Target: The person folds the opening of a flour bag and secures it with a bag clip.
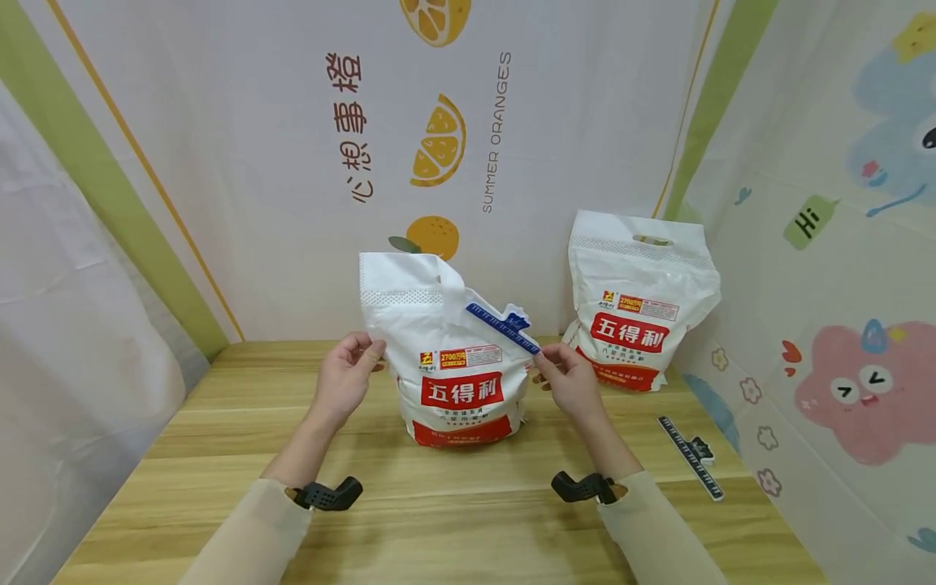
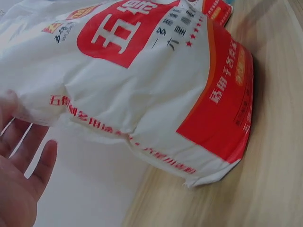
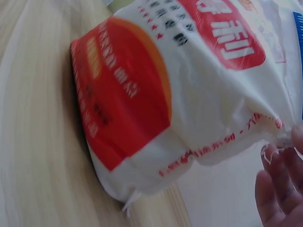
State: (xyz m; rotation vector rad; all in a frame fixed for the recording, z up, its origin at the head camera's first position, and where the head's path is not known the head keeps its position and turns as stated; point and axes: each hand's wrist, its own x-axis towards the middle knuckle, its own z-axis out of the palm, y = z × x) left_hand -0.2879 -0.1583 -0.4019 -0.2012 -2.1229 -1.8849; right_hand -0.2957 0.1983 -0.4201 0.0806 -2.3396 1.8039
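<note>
A white and red flour bag [image 1: 457,366] stands upright on the wooden table. Its top right corner is folded down, and a blue and white bag clip [image 1: 504,327] lies slantwise across that corner. My left hand [image 1: 347,375] pinches the bag's left side edge, thumb in front and fingers behind, as the left wrist view also shows. On the opposite side, my right hand [image 1: 568,379] pinches the right edge just by the clip's lower end. In the right wrist view only a sliver of the clip [image 3: 299,42] appears.
Behind and to the right, a second flour bag [image 1: 629,317] stands with its handle hole up. A second bag clip [image 1: 691,457] lies on the table [image 1: 439,512] near its right edge. Printed curtains [image 1: 278,162] hang close around the back and sides.
</note>
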